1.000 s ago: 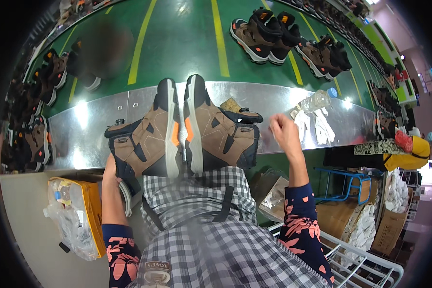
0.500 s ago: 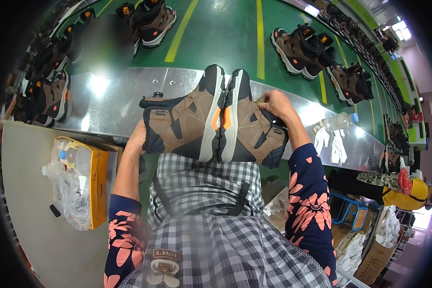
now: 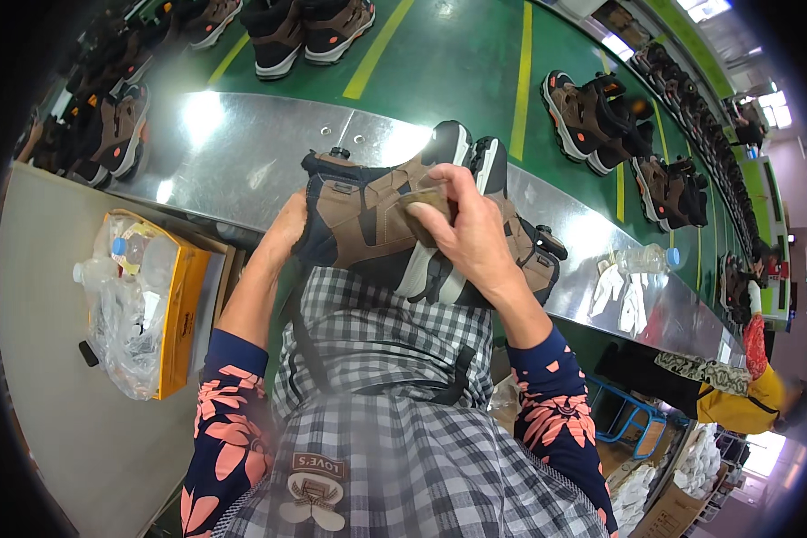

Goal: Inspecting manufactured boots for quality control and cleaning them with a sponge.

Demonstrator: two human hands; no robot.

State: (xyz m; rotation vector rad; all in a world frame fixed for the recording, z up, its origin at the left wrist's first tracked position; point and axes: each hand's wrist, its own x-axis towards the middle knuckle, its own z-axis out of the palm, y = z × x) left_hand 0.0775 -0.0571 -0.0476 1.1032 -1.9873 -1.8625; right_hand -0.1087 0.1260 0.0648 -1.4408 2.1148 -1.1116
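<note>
Two brown and black hiking boots lie on their sides with their pale soles together, at the near edge of the metal work surface. My left hand [image 3: 289, 221] holds the left boot [image 3: 348, 221] at its collar end, with the fingers hidden by the boot. In my right hand [image 3: 475, 235] is a small brownish-olive pad [image 3: 429, 215], pinched between thumb and fingers. It is against the left boot's upper, close to the sole edge. The right boot [image 3: 534, 262] lies partly behind my right hand and wrist, which hide much of its upper.
Beyond the metal ledge [image 3: 242, 134] runs a green belt [image 3: 457, 54] with yellow lines, carrying more boots [image 3: 592, 117]. A clear bottle [image 3: 644, 259] and white strips [image 3: 632, 300] are at right. A yellow box [image 3: 177, 332] with plastic bags stands left. A person in yellow [image 3: 744, 403] is far right.
My right hand has left the right boot's collar and come across to the left boot, now showing the pad. My left hand keeps its place. The view has shifted slightly.
</note>
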